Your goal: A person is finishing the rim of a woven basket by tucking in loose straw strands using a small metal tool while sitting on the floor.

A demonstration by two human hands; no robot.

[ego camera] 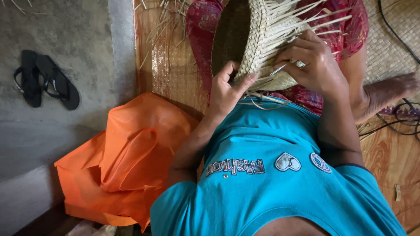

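Woven floor matting (pixel 170 70) and a strip of bare grey concrete (pixel 65 126) frame a person seated on the floor, seen from above over a teal shirt (pixel 262 183).

Nearest the camera, an orange cloth bag (pixel 127 166) lies crumpled beside the person's left arm. Just beyond the shirt, the left hand (pixel 225 89) clasps the lower rim of a half-woven straw basket (pixel 258 48), thumb outside and fingers curled under the edge. The right hand (pixel 313 61) presses on the weave and pinches a thin, pale sliver (a needle or a trimmed strand, it is hard to say which) (pixel 278 69) between its fingertips. The basket rests in the lap, over red patterned fabric (pixel 201 26), its unfinished strands (pixel 306 19) fanning away from the body.

Good work at this stage probably depends on the left grip holding the rim steady while the right draws each strand snug and flat, without kinking the brittle fibre.

Farther off, a bare foot (pixel 389 89) rests on the mat near black cables (pixel 402 118), and a pair of black sandals (pixel 46 78) sits on the concrete.

Much stays unseen: the basket's interior is in shadow, its upper part is cut off by the frame, and the left fingers vanish under the rim.
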